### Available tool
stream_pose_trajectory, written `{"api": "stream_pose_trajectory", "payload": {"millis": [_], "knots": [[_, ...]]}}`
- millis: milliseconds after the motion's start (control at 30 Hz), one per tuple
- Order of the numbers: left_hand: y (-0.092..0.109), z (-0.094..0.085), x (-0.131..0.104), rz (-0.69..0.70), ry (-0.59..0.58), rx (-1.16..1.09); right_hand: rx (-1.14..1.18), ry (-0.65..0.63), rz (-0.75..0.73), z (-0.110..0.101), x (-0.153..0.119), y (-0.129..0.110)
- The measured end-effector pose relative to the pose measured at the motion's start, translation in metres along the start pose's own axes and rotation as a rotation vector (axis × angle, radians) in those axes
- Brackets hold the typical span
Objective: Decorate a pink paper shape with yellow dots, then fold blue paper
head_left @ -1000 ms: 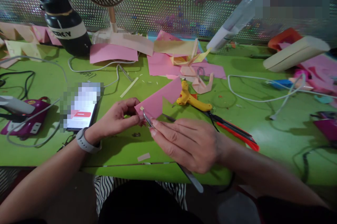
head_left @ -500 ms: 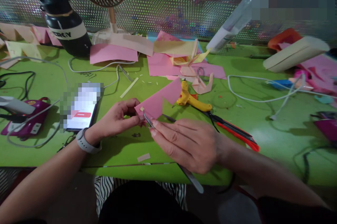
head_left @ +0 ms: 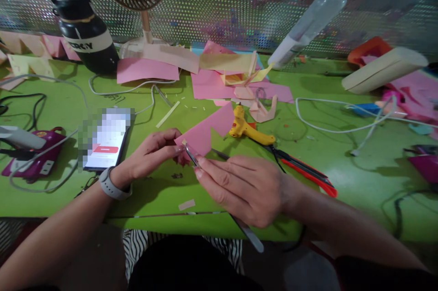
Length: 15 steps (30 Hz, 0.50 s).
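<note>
Left hand [head_left: 148, 156] and right hand [head_left: 244, 188] bare, forearms [head_left: 65, 229] likewise; pale grey wristband [head_left: 111, 186], pierced with small holes, on left wrist; black top [head_left: 185, 268] at near centre, dark sleeve [head_left: 376, 273] near right, black-and-white wavy-striped cloth [head_left: 136, 252] showing either side of the top.

Green tabletop [head_left: 153, 200] bears 1 phone [head_left: 102, 158], yellow glue gun [head_left: 255, 132], red-and-black cutter [head_left: 308, 174], dark bottle [head_left: 87, 33], purple power block [head_left: 48, 145], tan scrap [head_left: 186, 205].
</note>
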<state>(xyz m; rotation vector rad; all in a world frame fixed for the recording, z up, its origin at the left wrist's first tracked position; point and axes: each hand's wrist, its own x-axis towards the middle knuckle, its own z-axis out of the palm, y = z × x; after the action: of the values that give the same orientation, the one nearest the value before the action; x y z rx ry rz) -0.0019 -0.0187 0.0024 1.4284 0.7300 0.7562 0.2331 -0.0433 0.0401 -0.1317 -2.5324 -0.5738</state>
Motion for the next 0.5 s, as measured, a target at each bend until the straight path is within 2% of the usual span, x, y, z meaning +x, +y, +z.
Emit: {"api": "stream_pose_trajectory", "payload": {"millis": [500], "knots": [[-0.0011, 0.0006, 0.0001, 0.026, 0.048, 0.041, -0.004, 0.025, -0.024, 0.002, -0.0004, 0.0003]]}}
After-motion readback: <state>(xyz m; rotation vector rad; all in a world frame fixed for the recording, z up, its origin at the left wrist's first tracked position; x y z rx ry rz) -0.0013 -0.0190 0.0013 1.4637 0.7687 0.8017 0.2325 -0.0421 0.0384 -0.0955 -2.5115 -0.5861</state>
